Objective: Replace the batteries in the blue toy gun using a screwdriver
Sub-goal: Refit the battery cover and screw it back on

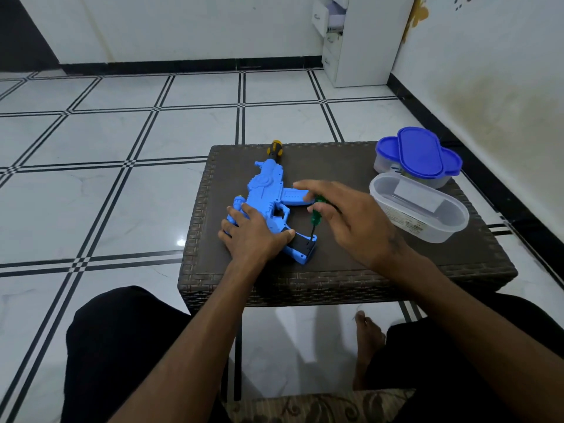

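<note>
The blue toy gun [268, 193] lies flat on the small brown wicker table [335, 270], its grip pointing toward me. My left hand [253, 236] presses down on the rear of the gun, fingers spread and the thumb lying against the grip. My right hand [351, 218] holds a green-handled screwdriver [316, 216] almost upright. Its tip meets the black battery cover [303, 244] on the grip. A second screwdriver with a yellow and black handle [274, 148] lies at the table's far edge, beyond the muzzle.
An open clear plastic box [418, 206] stands at the table's right side. Behind it is a closed container with blue lids [419, 155]. White tiled floor surrounds the table, a wall runs along the right, and a white cabinet [360, 41] stands far back.
</note>
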